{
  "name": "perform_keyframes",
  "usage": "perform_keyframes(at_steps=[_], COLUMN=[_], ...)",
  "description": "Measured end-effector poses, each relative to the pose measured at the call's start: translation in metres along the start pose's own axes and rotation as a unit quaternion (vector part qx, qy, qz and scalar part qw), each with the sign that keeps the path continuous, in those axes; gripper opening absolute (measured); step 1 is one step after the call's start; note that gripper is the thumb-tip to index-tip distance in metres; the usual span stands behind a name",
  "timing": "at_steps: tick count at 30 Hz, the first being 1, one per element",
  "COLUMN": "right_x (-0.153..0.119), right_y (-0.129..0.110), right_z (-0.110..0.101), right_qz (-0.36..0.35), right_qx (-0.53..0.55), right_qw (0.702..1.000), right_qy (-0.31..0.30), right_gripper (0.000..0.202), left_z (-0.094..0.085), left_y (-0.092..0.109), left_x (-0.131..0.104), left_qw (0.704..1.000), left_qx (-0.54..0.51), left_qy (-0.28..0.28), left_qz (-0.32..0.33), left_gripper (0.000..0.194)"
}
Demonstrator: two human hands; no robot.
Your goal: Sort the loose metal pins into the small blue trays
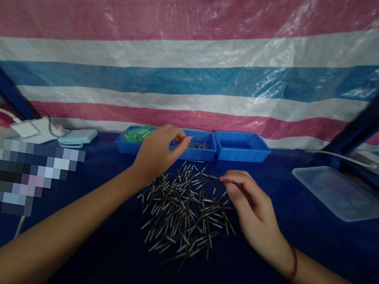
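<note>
A loose heap of thin, silvery-grey metal pins (181,213) lies at the centre of the frame on a dark blue counter (102,262), its pins crossing one another and pointing every which way. At the heap's upper right edge, one slender metal pin (210,177) reaches leftward from the fingertips of the right hand (254,210); its long axis runs nearly left to right across the frame, the left end slightly higher. The right grip is curled, with thumb and index finger close together at the pin's right end, but whether they pinch it or only overlap it in view cannot be told. The left hand (161,149) is above and left of the heap, in front of a blue rectangular plastic bin (202,154) with small metal parts (199,145) inside. Its thumb and index fingertips nearly meet over that bin; whether anything small is between them cannot be told. A crumpled green plastic bag (136,133) lies in a blue bin section just left of this hand, and a second blue rectangular bin (241,154) stands to the right, upper right of the heap.
</note>
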State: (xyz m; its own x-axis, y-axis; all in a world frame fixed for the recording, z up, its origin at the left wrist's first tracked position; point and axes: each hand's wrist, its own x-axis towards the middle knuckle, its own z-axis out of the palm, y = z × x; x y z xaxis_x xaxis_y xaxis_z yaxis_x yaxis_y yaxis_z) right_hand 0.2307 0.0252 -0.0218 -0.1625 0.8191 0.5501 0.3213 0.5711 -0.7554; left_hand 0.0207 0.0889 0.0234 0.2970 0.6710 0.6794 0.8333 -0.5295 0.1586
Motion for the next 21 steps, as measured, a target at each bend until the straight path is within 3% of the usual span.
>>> perform_keyframes(at_steps=[3,5,9,14,21], right_x=[0.002,0.002,0.004,0.006,0.007], right_y=[0.001,0.002,0.007,0.013,0.015], right_z=[0.000,0.000,0.002,0.003,0.004], right_qz=[0.005,0.004,-0.007,0.008,0.031], right_qx=[-0.005,-0.006,-0.014,-0.039,-0.047], right_qw=[1.000,1.000,1.000,0.999,0.998], right_qy=[-0.001,-0.001,-0.004,-0.006,-0.018], right_gripper=[0.016,0.016,0.012,0.010,0.010], left_z=[0.008,0.009,0.001,-0.005,0.009], left_y=[-0.025,-0.030,-0.012,0.019,0.032], left_x=[0.017,0.017,-0.001,-0.023,-0.037], left_qw=[0.992,0.986,0.986,0.946,0.950], left_qx=[0.101,0.143,0.063,-0.060,-0.027], left_qy=[-0.070,-0.083,-0.140,-0.282,-0.292], left_qz=[0.002,0.003,0.059,0.147,0.105], left_gripper=[0.024,0.032,0.029,0.020,0.020])
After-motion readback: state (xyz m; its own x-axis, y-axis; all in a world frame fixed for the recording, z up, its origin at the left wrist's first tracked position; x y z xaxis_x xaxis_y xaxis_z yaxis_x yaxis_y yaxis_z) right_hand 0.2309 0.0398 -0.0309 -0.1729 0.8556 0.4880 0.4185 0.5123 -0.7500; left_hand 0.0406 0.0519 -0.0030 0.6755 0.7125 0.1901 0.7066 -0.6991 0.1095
